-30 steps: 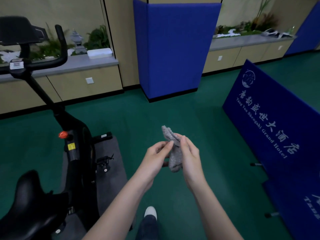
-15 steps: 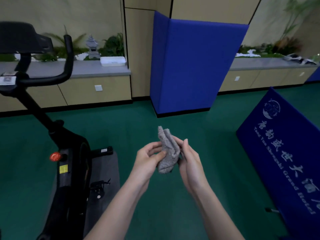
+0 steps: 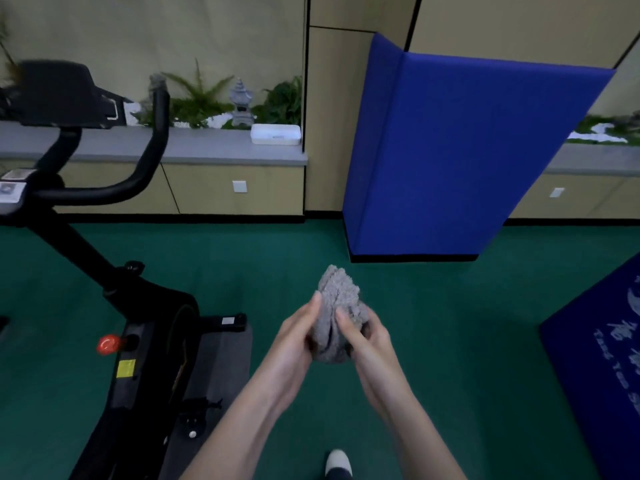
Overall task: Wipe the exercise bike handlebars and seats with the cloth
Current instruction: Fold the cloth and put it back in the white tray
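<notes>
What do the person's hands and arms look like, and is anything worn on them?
The left hand and the right hand are bare: no gloves, no rings visible. The left forearm and the right forearm are bare too, with no sleeve, watch or bracelet in view.

I read nothing: white lettering on banner (image 3: 595,358) blurred (cut off too), yellow sticker (image 3: 125,368) on bike (image 3: 154,303) illegible.

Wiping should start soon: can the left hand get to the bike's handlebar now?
Probably yes: nothing stands between the left hand and the handlebar, though it and the right hand grip the cloth.
</notes>
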{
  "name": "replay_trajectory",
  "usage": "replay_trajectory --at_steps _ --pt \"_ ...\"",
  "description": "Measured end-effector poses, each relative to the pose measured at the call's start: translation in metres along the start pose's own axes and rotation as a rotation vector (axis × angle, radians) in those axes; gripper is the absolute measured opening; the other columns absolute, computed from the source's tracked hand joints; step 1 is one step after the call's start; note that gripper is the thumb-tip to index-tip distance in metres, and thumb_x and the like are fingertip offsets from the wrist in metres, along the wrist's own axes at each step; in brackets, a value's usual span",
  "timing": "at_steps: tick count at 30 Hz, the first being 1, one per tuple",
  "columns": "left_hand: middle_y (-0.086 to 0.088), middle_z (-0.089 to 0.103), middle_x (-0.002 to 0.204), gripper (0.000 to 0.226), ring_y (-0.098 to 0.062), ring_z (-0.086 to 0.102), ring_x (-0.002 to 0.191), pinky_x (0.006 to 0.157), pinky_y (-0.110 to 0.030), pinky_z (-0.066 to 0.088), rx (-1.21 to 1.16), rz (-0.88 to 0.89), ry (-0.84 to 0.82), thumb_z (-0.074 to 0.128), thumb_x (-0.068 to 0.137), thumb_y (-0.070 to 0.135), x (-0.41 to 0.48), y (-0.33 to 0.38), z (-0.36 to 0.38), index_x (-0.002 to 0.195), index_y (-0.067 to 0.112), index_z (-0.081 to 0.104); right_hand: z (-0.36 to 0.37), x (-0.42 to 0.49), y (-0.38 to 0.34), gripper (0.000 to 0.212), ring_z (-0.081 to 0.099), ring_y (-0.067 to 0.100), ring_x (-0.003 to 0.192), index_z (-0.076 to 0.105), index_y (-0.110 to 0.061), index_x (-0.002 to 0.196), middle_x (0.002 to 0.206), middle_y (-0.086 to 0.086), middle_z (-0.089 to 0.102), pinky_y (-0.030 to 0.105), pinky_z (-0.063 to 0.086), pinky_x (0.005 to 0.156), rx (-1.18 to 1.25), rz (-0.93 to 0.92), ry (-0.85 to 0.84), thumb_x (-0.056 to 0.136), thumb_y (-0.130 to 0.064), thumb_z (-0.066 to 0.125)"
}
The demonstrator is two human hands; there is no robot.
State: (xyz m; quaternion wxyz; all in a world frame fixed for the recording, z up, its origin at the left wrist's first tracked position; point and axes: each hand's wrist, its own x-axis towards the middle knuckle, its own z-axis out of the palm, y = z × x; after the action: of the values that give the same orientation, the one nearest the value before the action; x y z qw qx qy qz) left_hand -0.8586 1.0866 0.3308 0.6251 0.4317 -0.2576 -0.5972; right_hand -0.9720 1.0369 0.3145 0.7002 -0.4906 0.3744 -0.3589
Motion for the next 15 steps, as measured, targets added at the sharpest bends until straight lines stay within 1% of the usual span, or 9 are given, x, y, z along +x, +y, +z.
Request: replay_trajectory --at_steps 1,3,5,7,9,11,12,14,15 --pt "-0.009 0.068 0.117 0.041 -0.02 0.062 0.112 0.091 -0.031 0.05 0.078 0.033 0.028 0.058 0.089 0.045 0.015 0.001 0.007 0.116 0.015 0.066 -0.006 0.015 -0.007 0.048 0.064 0.016 0.11 0.059 -0.014 0.123 0.117 0.006 0.069 0.038 0.05 0.097 -0.011 0.019 -0.035 0.081 -0.036 0.066" --pt "-0.003 0.072 0.104 0.027 -0.018 0.067 0.101 0.078 -0.022 0.052 0.21 0.083 0.126 0.064 0.087 0.034 0.046 0.005 0.022 0.108 0.017 0.068 -0.019 0.043 -0.022 0.033 0.066 0.02 0.107 0.063 -0.012 0.117 0.111 0.006 0.071 0.049 0.047 0.1 -0.026 0.029 -0.054 0.09 -0.029 0.061" --pt "0.0 0.074 0.091 0.017 -0.016 0.069 0.086 0.066 -0.017 0.051 0.258 0.118 0.202 0.059 0.092 0.024 0.076 0.007 0.034 0.101 0.016 0.07 -0.034 0.073 -0.033 0.027 0.066 0.021 0.107 0.062 -0.012 0.118 0.111 0.007 0.071 0.052 0.047 0.099 0.0 0.034 -0.064 0.093 -0.023 0.058" --pt "-0.004 0.074 0.094 0.021 -0.017 0.069 0.087 0.065 -0.017 0.051 0.264 0.14 0.224 0.052 0.096 0.022 0.099 0.014 0.039 0.102 0.013 0.071 -0.044 0.097 -0.047 0.03 0.066 0.023 0.107 0.06 -0.01 0.121 0.114 0.009 0.07 0.054 0.049 0.096 0.05 0.057 -0.107 0.093 -0.021 0.057" --pt "-0.007 0.073 0.099 0.023 -0.019 0.069 0.094 0.073 -0.02 0.054 0.26 0.161 0.237 0.051 0.097 0.022 0.121 0.022 0.04 0.104 0.011 0.07 -0.054 0.122 -0.058 0.033 0.065 0.024 0.109 0.057 -0.009 0.123 0.117 0.01 0.068 0.052 0.051 0.094 0.097 0.093 -0.153 0.092 -0.019 0.058" --pt "-0.007 0.073 0.104 0.023 -0.021 0.068 0.1 0.082 -0.026 0.053 0.218 0.173 0.256 0.053 0.095 0.021 0.14 0.031 0.035 0.105 0.012 0.071 -0.062 0.146 -0.065 0.034 0.065 0.023 0.109 0.057 -0.009 0.123 0.118 0.009 0.068 0.045 0.054 0.09 0.132 0.12 -0.179 0.09 -0.018 0.06" --pt "-0.007 0.072 0.106 0.023 -0.021 0.067 0.103 0.084 -0.027 0.052 0.187 0.181 0.264 0.054 0.093 0.021 0.148 0.035 0.032 0.107 0.012 0.07 -0.065 0.155 -0.067 0.034 0.065 0.022 0.108 0.058 -0.01 0.121 0.117 0.008 0.068 0.041 0.056 0.086 0.156 0.131 -0.18 0.088 -0.017 0.061" --pt "-0.008 0.071 0.11 0.028 -0.02 0.066 0.106 0.081 -0.025 0.053 0.099 0.193 0.281 0.056 0.088 0.022 0.167 0.046 0.023 0.11 0.01 0.068 -0.071 0.18 -0.073 0.033 0.066 0.021 0.105 0.061 -0.009 0.116 0.115 0.009 0.069 0.034 0.056 0.077 0.223 0.169 -0.182 0.083 -0.014 0.063" --pt "-0.009 0.07 0.111 0.029 -0.021 0.066 0.106 0.078 -0.024 0.054 0.058 0.19 0.291 0.057 0.086 0.021 0.177 0.052 0.017 0.111 0.009 0.067 -0.072 0.194 -0.075 0.032 0.066 0.022 0.104 0.061 -0.008 0.115 0.114 0.01 0.069 0.034 0.056 0.076 0.265 0.199 -0.181 0.083 -0.012 0.061"
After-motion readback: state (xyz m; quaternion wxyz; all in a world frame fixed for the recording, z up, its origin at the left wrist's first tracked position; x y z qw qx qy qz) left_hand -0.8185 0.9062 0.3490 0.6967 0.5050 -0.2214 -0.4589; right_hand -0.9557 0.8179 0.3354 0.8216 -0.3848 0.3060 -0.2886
